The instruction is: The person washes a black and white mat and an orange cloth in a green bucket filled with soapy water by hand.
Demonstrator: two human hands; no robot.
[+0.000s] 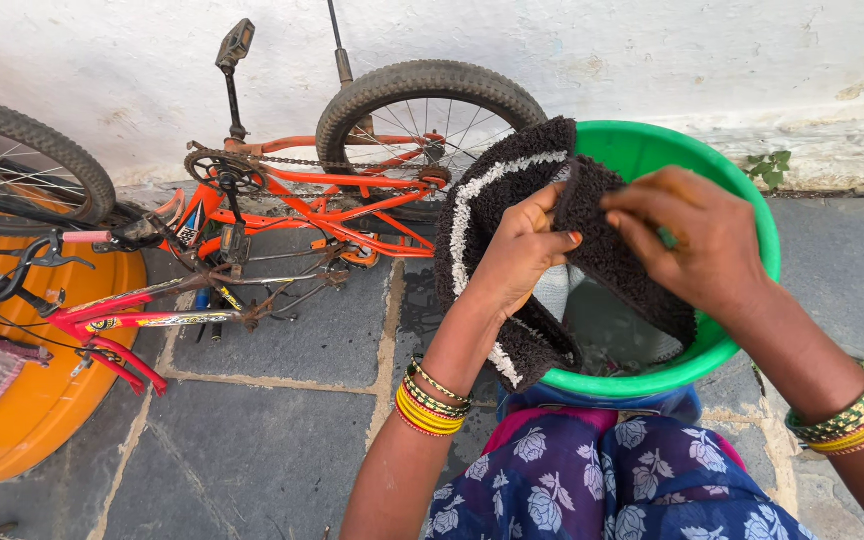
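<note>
My left hand grips a dark, shaggy mat with a white stripe, holding it up over the green plastic tub. My right hand pinches the same mat's folded edge from the right. The mat drapes over the tub's left rim and hangs down into it. Inside the tub a bit of pale cloth and dark water show. Both wrists wear yellow, green and red bangles.
An orange and red bicycle lies upside down against the white wall to the left. An orange basin with pink cloth stands at far left. Grey stone paving lies below. My blue flowered clothing fills the bottom.
</note>
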